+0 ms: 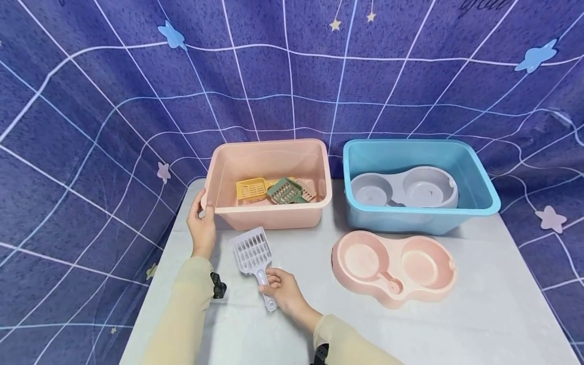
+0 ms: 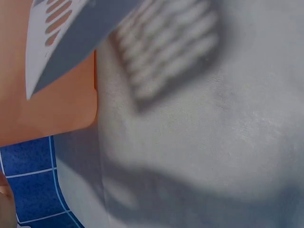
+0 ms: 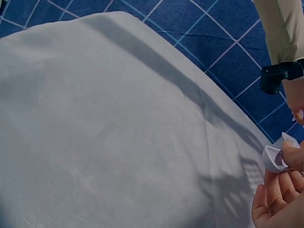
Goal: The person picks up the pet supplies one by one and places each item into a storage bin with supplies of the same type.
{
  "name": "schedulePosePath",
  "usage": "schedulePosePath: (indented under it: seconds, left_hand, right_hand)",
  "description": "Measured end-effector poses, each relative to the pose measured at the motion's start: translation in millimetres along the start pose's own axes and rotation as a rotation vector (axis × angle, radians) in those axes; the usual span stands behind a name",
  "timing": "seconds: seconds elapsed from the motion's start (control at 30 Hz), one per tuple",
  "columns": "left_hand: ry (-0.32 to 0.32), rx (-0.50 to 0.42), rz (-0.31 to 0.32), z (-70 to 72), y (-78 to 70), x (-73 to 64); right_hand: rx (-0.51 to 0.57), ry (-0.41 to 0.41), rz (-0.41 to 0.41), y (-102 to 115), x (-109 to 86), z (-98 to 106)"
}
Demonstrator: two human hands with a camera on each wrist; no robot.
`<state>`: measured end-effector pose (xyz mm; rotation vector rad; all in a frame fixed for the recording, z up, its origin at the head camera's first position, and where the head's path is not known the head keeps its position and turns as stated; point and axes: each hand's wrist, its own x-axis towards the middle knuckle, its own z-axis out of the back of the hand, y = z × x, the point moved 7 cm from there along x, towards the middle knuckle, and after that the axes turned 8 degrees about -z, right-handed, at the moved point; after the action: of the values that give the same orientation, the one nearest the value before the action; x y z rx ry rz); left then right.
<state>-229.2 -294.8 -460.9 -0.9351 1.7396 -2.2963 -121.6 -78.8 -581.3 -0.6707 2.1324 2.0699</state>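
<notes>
In the head view my right hand (image 1: 286,293) grips the handle of a pale lavender litter scoop (image 1: 258,269). The slotted head points away toward a pink litter box (image 1: 274,218), tilted above the table, and its shadow falls below it in the left wrist view. My left hand (image 1: 203,232) holds the left front corner of the pink box at its rim. Inside that box lie a yellow scoop (image 1: 252,189) and a green scoop (image 1: 286,192), with another pinkish slotted piece partly hidden beneath. The right wrist view shows the scoop's handle end (image 3: 273,159) between my thumb and fingers.
A blue litter box (image 1: 420,217) stands right of the pink one, holding a grey double bowl (image 1: 398,185). In front of it a pink double bowl (image 1: 397,248) sits on the grey-white table (image 1: 497,304). A dark blue patterned curtain (image 1: 292,76) closes off the back and sides.
</notes>
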Motion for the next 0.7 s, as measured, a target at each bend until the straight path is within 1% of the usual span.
schedulePosePath:
  seconds: [0.23,0.43,0.7]
  left_hand:
    - [0.009,0.007,0.026,-1.4,0.4,-0.3]
    - [0.001,0.01,0.041,-0.2,0.0,-0.6]
    - [0.002,-0.011,0.044,0.0,2.9,0.8]
  right_hand:
    - [0.033,-0.01,0.004,6,-4.2,7]
    - [0.045,-0.012,0.009,15,-10.8,13]
    - [0.079,0.035,0.042,29,-21.3,14]
